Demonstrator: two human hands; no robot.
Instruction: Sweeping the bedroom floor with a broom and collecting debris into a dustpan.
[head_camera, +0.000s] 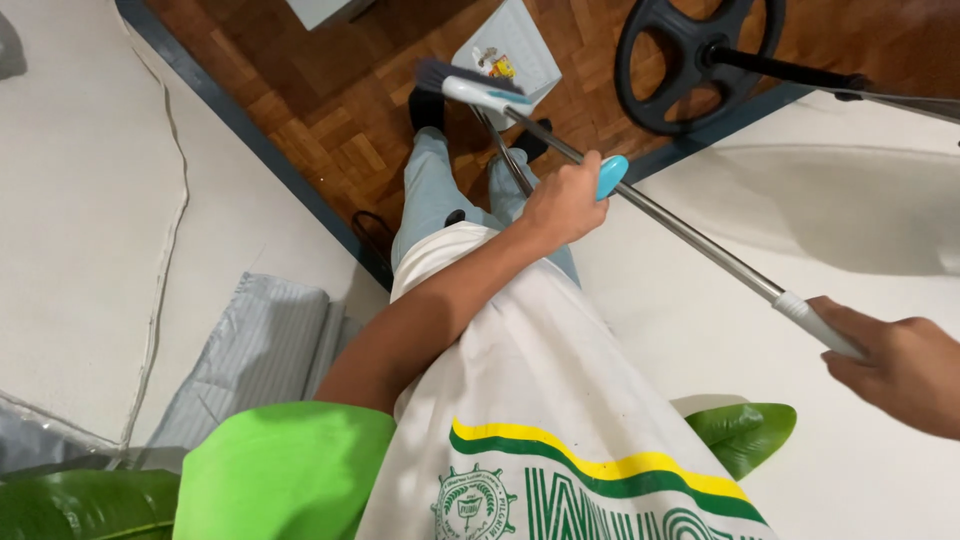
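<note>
While the broom (640, 200) lies slanted, its bristles down on the floor (330, 90), the left hand (562, 203) clenches mid-handle and the right hand (900, 370) grasps the upper end

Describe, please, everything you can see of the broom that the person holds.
The broom has a long, thin, shiny pole that looks like metal and runs slantwise from lower right to upper left. Its head, white and teal with dark bristles, rests on the wooden parquet floor beside a light dustpan. The right hand grips the white sleeve at the pole's upper end. The left hand is at mid-pole, closed around a light blue handle; whether it also clasps the pole is unclear.
</note>
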